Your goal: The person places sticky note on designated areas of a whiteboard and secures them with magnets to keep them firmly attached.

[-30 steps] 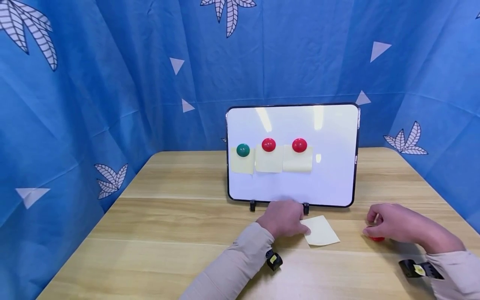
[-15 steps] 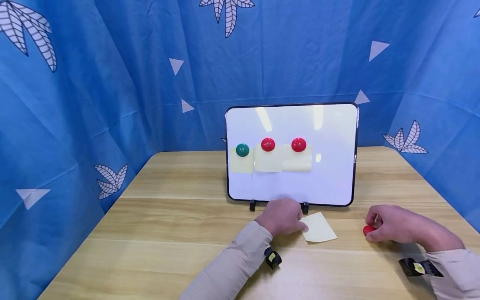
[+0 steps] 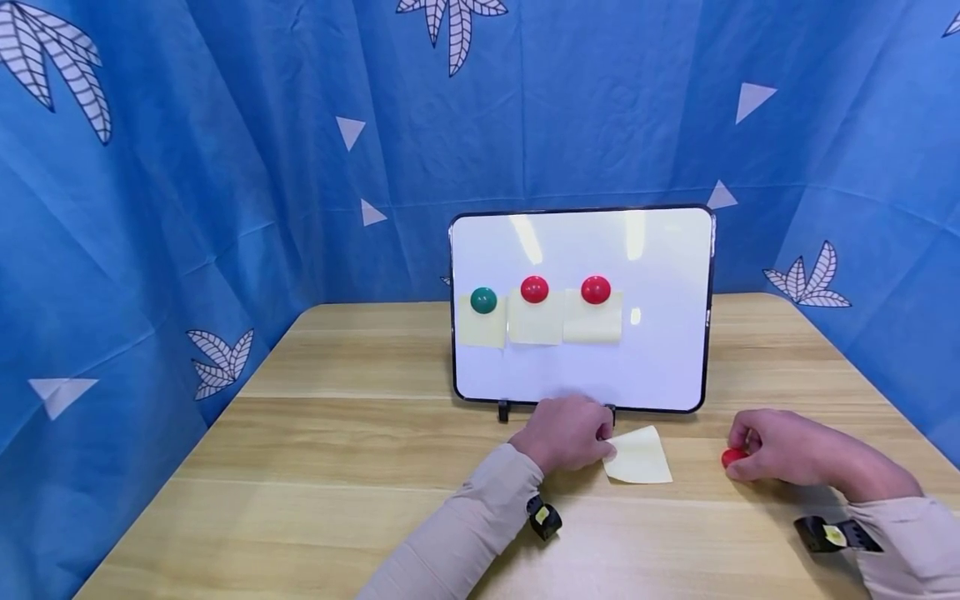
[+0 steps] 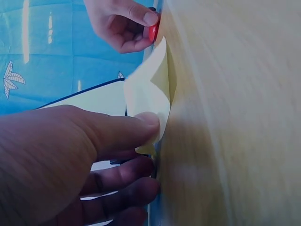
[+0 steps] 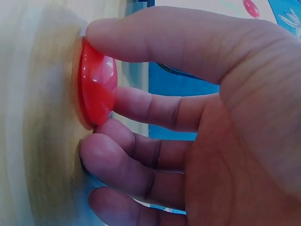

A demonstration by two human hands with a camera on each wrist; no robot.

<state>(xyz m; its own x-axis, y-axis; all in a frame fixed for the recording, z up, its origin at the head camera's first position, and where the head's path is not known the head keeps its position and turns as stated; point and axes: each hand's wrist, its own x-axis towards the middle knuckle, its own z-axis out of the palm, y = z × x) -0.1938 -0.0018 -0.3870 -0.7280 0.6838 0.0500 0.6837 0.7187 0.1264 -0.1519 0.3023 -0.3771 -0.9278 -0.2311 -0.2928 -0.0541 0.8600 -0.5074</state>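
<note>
My left hand (image 3: 567, 435) pinches the left corner of a pale yellow sticky note (image 3: 642, 457) in front of the whiteboard. In the left wrist view the note (image 4: 148, 89) bends in a curve over the tabletop, its corner under my thumb. To the right, my right hand (image 3: 787, 447) grips a round red magnet (image 3: 732, 457) by its edges. The right wrist view shows the domed magnet (image 5: 99, 84) between thumb and fingers, its flat side toward the wood. My last fingers curl below it.
A whiteboard (image 3: 660, 367) stands behind the hands on small black feet (image 3: 503, 410). One green magnet (image 3: 483, 300) and two red magnets, left (image 3: 535, 289) and right (image 3: 596, 290), hold three yellow notes on it. Blue curtain (image 3: 600, 125) surrounds the wooden table (image 3: 337, 467).
The sticky note has turned slightly and now bends, with my left hand still at its corner. The red magnet, mostly hidden under my right hand before, now shows between thumb and fingers.
</note>
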